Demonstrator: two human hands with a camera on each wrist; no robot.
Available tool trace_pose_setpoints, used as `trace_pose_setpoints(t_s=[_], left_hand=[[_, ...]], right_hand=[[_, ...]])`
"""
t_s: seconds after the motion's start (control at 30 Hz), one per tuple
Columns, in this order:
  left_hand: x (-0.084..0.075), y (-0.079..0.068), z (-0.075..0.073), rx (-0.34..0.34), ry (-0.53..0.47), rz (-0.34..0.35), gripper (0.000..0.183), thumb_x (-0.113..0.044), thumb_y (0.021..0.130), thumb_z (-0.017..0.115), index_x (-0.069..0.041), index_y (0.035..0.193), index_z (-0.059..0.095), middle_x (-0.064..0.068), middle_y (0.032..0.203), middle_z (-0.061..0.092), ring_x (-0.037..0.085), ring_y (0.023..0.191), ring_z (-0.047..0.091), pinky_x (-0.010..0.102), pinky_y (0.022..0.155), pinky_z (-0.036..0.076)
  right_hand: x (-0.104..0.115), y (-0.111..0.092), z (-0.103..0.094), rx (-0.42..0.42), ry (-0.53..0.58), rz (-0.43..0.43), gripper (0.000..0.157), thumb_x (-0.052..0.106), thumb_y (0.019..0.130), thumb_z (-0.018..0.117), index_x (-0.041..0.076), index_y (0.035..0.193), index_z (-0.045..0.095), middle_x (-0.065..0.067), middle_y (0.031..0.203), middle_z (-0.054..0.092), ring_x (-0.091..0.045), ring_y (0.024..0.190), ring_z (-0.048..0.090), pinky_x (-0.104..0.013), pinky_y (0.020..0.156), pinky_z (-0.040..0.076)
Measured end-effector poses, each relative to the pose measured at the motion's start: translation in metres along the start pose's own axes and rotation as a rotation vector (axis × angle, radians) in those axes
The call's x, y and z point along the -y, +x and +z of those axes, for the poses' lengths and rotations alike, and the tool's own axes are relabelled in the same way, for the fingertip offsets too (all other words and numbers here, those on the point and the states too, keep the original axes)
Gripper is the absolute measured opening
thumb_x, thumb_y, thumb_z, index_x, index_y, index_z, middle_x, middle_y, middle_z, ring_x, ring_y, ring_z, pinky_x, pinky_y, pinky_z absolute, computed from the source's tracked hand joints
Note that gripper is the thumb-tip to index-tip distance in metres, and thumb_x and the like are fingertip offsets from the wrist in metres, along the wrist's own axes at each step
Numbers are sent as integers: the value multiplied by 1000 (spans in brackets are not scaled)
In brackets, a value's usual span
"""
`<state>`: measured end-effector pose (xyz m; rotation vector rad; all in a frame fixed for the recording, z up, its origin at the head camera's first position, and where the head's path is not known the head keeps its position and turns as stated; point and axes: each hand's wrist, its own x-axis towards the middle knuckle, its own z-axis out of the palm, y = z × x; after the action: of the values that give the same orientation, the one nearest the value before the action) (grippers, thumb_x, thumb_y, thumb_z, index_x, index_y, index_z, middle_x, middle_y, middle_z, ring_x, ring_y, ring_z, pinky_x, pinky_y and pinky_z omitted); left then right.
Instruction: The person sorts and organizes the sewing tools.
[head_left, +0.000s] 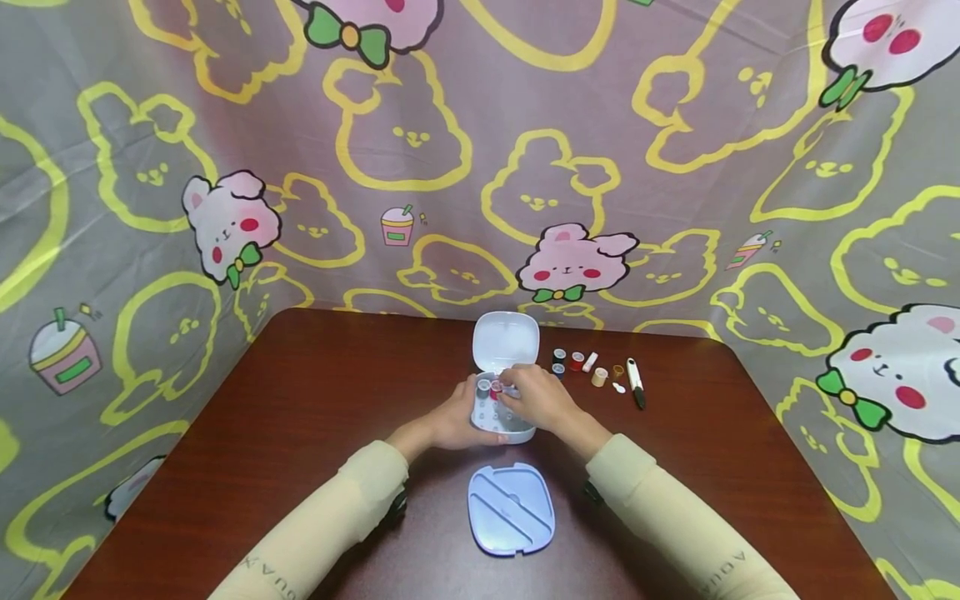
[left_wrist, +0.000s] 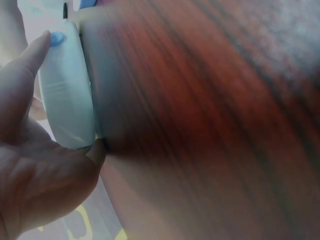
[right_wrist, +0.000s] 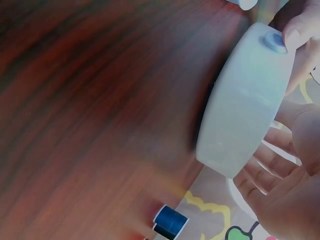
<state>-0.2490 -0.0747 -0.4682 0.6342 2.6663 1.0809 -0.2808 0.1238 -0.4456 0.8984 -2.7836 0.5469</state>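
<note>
Brown wood table [head_left: 300,433], bunny-print cloth [head_left: 420,142] behind; both hands hold box [head_left: 501,412].

Both arms wore snug beige sleeves to the wrists; left sleeve [head_left: 337,517] at 7 o'clock, right sleeve [head_left: 675,517] at 5, w/ dark lettering nr elbows. Hands bare.

Dark reddish wood tabletop [head_left: 300,433], grey cartoon-bunny cloth backdrop [head_left: 480,167] hung round three sides, even soft light
</note>
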Motion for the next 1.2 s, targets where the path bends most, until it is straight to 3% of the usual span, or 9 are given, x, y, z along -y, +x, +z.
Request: trace_pose_setpoints(t_s=[0.5,0.83,1.03,1.2], left_hand=[[-1,1,-2,10,-24,-3,121,-45,77,88,6,156,13,29,145,36,34,126,47,47,106,43],[-2,-1,-2,15,-29,-20,123,-46,76,88,5,158,11,28,147,35,34,127,47,48,108,42],[-1,-1,-2,22,-32,-26,122,-46,77,87,3,158,11,27,147,35,33,129,46,48,109,41],[0,-1,-1,17,-36,-19,121,-45,76,88,4,157,12,27,145,36,34,128,47,50,109,41]], right_hand=[[-8,-13,-15,-40,25,33,27,19,90,80,5,113,75,-9,108,70,-25,94,68,-42,81,58],[-23,-20,-22,-87,46,72,26,17,88,80,4,110,76,-9,106,70,-27,89,66,-42,77,55],[-32,-23,-25,-135,37,79,24,17,88,81,5,107,76,-8,104,72,-25,96,68,-46,82,56],[-42,-26,-27,-145,38,127,27,19,88,81,4,110,76,-15,113,72,-33,108,66,-49,86,55]])
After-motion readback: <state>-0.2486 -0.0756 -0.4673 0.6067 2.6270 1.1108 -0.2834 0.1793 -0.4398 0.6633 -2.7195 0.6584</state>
